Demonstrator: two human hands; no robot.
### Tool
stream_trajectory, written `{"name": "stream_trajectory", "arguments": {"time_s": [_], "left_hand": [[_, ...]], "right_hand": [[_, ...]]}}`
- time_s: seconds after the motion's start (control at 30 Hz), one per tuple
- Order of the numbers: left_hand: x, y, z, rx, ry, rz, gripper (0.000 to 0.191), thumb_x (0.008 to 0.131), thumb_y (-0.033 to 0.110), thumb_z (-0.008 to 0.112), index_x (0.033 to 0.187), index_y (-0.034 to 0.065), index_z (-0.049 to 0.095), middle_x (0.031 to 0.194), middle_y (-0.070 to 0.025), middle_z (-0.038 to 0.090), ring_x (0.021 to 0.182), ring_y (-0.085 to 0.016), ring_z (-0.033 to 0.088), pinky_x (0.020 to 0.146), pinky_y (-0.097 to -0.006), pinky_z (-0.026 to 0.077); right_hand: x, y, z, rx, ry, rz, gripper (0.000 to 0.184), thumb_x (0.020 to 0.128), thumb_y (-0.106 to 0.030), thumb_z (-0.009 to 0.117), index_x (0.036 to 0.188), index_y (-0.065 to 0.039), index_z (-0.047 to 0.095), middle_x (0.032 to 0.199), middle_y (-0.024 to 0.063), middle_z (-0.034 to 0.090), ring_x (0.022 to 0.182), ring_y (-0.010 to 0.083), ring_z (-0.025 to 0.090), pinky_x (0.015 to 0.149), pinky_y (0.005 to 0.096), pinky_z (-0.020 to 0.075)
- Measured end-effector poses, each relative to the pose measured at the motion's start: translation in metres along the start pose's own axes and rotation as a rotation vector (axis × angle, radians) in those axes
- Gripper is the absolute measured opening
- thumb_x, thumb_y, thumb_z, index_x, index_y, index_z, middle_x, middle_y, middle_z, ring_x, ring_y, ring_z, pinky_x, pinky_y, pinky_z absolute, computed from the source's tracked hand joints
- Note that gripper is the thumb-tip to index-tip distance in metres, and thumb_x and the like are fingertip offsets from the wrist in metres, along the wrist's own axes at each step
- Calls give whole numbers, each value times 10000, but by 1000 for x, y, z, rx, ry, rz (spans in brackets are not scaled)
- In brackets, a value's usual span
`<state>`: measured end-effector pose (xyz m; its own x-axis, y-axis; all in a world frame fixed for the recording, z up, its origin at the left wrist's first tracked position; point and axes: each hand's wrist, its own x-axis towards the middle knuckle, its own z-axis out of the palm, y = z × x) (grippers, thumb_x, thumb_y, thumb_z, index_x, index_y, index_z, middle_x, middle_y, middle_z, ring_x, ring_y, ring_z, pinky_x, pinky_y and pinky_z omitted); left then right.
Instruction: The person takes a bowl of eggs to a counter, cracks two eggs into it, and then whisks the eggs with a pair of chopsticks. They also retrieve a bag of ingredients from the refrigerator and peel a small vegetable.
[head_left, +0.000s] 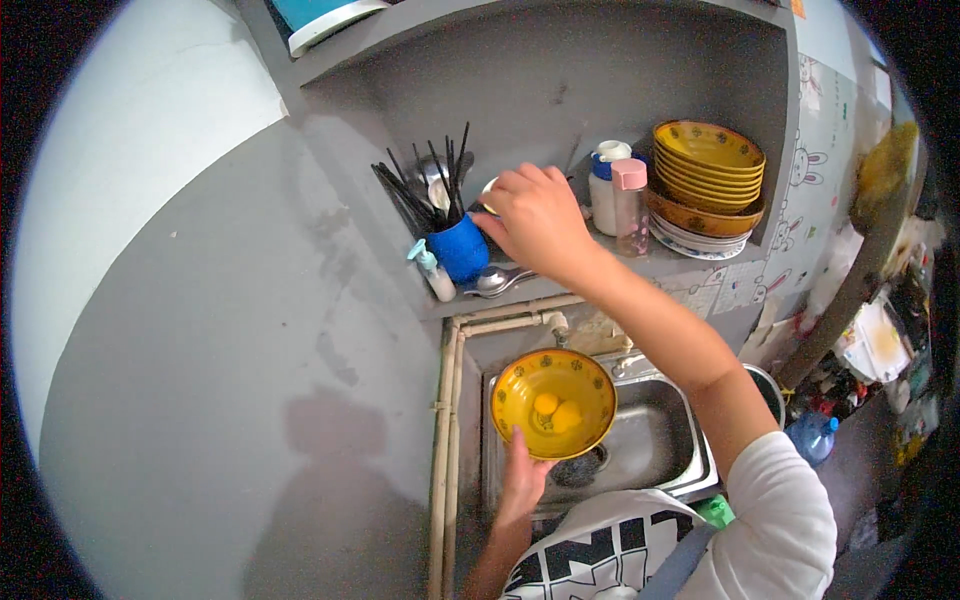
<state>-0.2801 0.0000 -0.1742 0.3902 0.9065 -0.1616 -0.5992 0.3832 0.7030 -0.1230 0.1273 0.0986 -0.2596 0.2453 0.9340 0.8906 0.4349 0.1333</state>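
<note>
My left hand (523, 480) grips the near rim of a yellow patterned bowl (517, 375) above the sink. Two egg yolks (557, 412) lie in clear egg white inside it. My right hand (536, 214) reaches up to the wall shelf, fingers curled, just right of a blue utensil holder (459, 247). Black chopsticks (405, 191) and a metal ladle (431, 169) stand in that holder. A pale, rounded edge (489, 187) shows by my right fingertips; whether I hold it cannot be seen. Below that hand, metal spoons (495, 280) rest on the shelf.
A pump bottle (435, 276) stands left of the holder. Farther right are a pink-capped bottle (631, 210), a white bottle (602, 199), stacked yellow bowls (709, 176) and plates (701, 241). A faucet (559, 330) and pipes (450, 420) border the steel sink (652, 427).
</note>
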Motion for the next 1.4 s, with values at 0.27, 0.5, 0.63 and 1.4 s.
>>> {"name": "stream_trajectory", "arguments": {"time_s": [0.27,0.5,0.63,1.4], "left_hand": [[5,-1,-2,-69,-39,0,535,939,451,324,1351,128,211,1296,-123,413,1137,-267,484,873,-435,471],[-2,6,1,-15,10,-9,536,940,461,295,1357,133,221,1316,-118,391,1172,-274,451,908,-440,443],[-3,3,-8,-72,17,-24,521,943,436,322,1359,155,185,1311,-121,376,1160,-268,460,870,-434,478],[-8,11,-9,19,59,-2,548,934,472,312,1352,125,242,1287,-120,428,1142,-264,483,902,-436,451]], "right_hand": [[52,35,72,165,-335,422,253,767,-287,609,754,-39,654,808,174,637,781,348,616,672,447,499],[71,19,101,126,-353,483,279,775,-282,607,832,-14,658,849,206,635,786,373,620,681,429,512],[75,15,110,164,-421,531,274,777,-261,603,816,4,659,839,215,635,786,374,624,693,439,511],[54,-3,149,136,-385,400,185,798,-123,545,880,27,616,775,235,624,784,379,624,684,430,518]]}}
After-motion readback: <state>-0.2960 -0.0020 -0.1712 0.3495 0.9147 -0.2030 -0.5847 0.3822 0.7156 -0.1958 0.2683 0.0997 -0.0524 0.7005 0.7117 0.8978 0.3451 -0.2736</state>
